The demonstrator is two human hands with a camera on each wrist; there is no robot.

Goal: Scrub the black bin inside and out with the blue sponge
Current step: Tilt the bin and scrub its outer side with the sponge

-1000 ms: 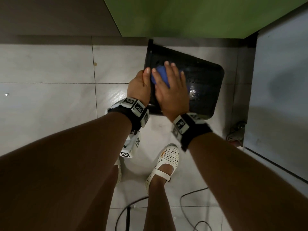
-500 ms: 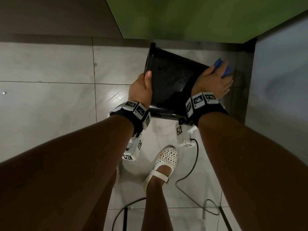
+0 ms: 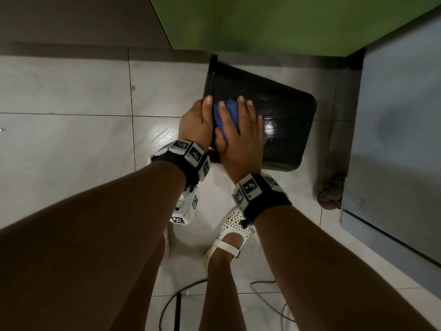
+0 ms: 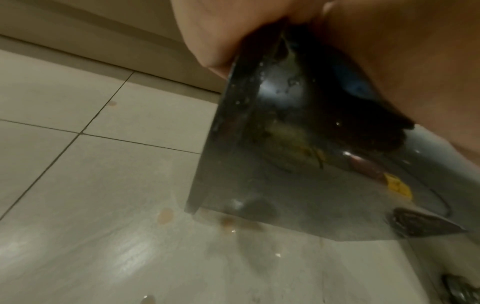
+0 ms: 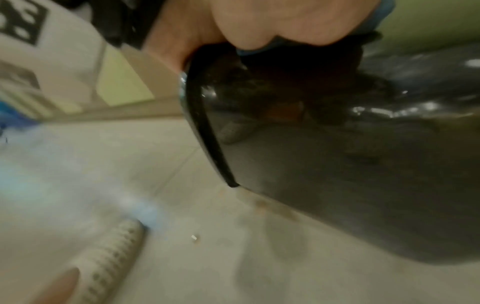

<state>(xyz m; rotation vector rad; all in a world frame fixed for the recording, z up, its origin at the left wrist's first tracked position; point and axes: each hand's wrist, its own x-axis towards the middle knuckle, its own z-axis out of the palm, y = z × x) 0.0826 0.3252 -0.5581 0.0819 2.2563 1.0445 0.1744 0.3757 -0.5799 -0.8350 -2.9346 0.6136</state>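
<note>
The black bin (image 3: 281,120) lies tipped on its side over the tiled floor, rim to the left, base to the right. My left hand (image 3: 196,120) grips the rim, thumb on top. My right hand (image 3: 238,130) holds the blue sponge (image 3: 228,113) against the bin's wet upper side, right beside the left hand. In the left wrist view the bin (image 4: 272,164) hangs under my left hand (image 4: 215,37) and its glossy wall mirrors the floor. In the right wrist view my right hand (image 5: 272,22) covers the sponge (image 5: 255,51) on the bin (image 5: 350,174).
A green wall (image 3: 274,22) stands behind the bin and a grey panel (image 3: 393,139) on the right. My feet in white perforated shoes (image 3: 226,237) stand below the bin. Black cables (image 3: 176,304) trail on the wet tiles. A small grey fitting (image 3: 330,194) sits by the panel.
The right hand slid the sponge along the bin's side to the base end, then back to the rim beside the left hand. The left hand kept its hold on the rim.
</note>
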